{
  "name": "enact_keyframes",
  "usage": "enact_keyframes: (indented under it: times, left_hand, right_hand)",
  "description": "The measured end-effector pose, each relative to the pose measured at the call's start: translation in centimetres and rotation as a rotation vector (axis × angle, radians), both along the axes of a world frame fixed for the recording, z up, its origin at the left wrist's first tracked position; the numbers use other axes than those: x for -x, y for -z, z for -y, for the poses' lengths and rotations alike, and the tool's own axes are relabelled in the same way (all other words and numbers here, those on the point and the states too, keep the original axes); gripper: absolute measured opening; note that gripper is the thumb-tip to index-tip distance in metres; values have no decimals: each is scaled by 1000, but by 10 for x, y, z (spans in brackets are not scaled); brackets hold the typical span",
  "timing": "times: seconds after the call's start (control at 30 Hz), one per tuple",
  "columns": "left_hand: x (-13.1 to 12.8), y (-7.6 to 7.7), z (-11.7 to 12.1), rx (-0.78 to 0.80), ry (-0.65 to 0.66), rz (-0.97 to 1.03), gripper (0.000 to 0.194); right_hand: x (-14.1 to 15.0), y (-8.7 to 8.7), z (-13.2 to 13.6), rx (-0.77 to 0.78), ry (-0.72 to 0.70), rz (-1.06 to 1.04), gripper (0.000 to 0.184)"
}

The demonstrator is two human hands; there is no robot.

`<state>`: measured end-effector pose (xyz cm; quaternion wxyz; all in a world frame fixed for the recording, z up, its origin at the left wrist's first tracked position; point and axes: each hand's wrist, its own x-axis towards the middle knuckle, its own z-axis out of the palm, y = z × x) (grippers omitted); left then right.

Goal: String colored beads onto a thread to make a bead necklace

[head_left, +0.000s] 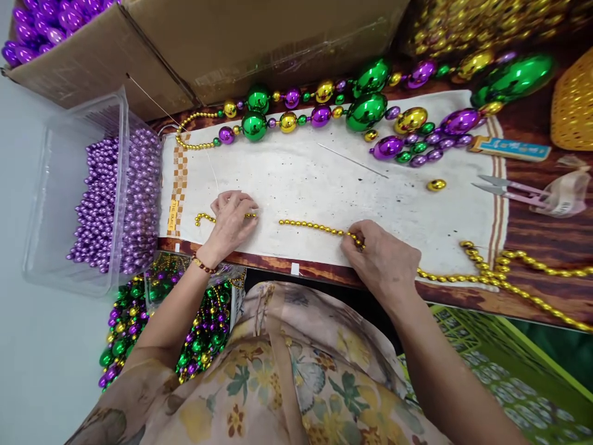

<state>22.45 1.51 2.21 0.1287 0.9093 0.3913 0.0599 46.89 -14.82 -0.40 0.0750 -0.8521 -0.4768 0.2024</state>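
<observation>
My left hand [231,219] is closed over a short gold bead strand [204,218], which sticks out on both sides of it. A thin pale thread [213,170] rises from behind its fingers. My right hand [382,256] pinches a longer gold bead strand [315,226] that lies leftward across the white towel [296,179]. A gap separates this strand from the short piece. Beyond both hands lies a necklace of large green, gold and purple beads [288,122], with a small gold bead loop at its left end. A long needle [353,161] rests on the towel.
Purple beads fill a clear plastic bin [46,216] at the left. Thread snips [514,185], a blue-and-orange box cutter [509,148] and a loose gold bead [436,185] lie at the right. Cardboard boxes [278,43] line the back. A green basket [532,371] stands below the table edge.
</observation>
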Motion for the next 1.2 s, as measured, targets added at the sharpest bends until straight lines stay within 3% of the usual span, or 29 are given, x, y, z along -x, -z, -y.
enact_keyframes:
  times: [0.13, 0.4, 0.57, 0.8, 0.97, 1.2]
  left_hand:
    - [-22, 1, 15, 55, 107, 42, 22]
    - [-67, 17, 30, 125, 226, 59, 15]
    - [-65, 19, 27, 109, 224, 63, 7]
    - [-38, 12, 13, 18, 54, 42, 9]
    - [-54, 10, 26, 61, 161, 58, 21]
    - [-78, 17, 41, 120, 267, 78, 20]
  right_hand:
    - [1, -1, 0, -10, 6, 4, 27]
    - [2, -5, -3, 30, 5, 0, 27]
    - [2, -4, -2, 16, 4, 10, 26]
    - [1, 0, 0, -27, -9, 3, 25]
    - [0, 1, 0, -25, -7, 4, 24]
    - [1, 6, 1, -54, -10, 30, 22]
